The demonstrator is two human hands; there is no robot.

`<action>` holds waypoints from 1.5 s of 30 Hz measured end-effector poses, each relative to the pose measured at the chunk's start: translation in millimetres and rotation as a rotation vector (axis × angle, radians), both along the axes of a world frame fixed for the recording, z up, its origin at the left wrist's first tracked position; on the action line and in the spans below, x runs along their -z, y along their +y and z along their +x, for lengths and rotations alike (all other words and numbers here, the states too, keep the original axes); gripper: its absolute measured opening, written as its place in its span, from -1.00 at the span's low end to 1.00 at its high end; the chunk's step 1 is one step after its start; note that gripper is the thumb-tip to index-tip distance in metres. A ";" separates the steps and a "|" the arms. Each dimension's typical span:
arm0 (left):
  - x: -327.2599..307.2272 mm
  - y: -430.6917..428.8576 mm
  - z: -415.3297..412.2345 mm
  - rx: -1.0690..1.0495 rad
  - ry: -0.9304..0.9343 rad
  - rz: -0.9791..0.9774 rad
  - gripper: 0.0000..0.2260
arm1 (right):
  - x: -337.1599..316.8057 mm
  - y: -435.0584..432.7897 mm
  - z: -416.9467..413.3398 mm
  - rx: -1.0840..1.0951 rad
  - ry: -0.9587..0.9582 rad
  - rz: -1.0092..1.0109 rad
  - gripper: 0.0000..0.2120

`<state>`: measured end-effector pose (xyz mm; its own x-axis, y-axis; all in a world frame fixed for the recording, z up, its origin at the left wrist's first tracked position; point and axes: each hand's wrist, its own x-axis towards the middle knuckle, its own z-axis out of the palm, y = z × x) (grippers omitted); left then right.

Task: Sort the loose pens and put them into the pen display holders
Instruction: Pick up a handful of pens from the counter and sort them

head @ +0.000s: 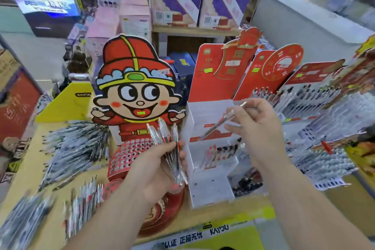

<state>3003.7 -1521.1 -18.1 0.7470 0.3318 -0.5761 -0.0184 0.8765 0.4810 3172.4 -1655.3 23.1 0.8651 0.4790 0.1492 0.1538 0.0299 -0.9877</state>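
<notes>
**Both hands hold pens before the white holder**

Our left hand (154,164) grips a bundle of pens (164,136); the fingers are curled around the lower part, and the clear barrels with red parts fan out above the hand. The bundle stands in front of the red holder with holes (129,154), which sits below a cartoon figure (136,91) in a red hat.

Our right hand (259,126) pinches a single pen (215,128) between thumb and fingers. This pen is tilted, with its lower end pointing down and left over the upper steps of the white stepped holder (207,186). We cannot tell whether the pen touches the holder. A short row of pens (221,151) already stands in a lower step of it.

On the table (239,209), to the left, lies a big pile of loose pens (75,144), and another group (85,199) lies nearer to us. To the right, further displays (316,95) are filled with pens.
</notes>
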 end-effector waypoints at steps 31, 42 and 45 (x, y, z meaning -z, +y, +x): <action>38.6 11.8 24.7 -0.148 -0.038 -0.072 -0.83 | 17.5 99.4 48.0 -0.002 -0.612 -0.295 -0.84; 40.3 9.3 22.9 -0.130 -0.034 -0.100 -0.84 | 22.6 111.9 49.4 0.108 -0.684 -0.421 -0.82; 38.3 8.2 21.4 -0.120 -0.038 -0.101 -0.83 | 24.0 114.9 48.2 0.126 -0.662 -0.443 -0.83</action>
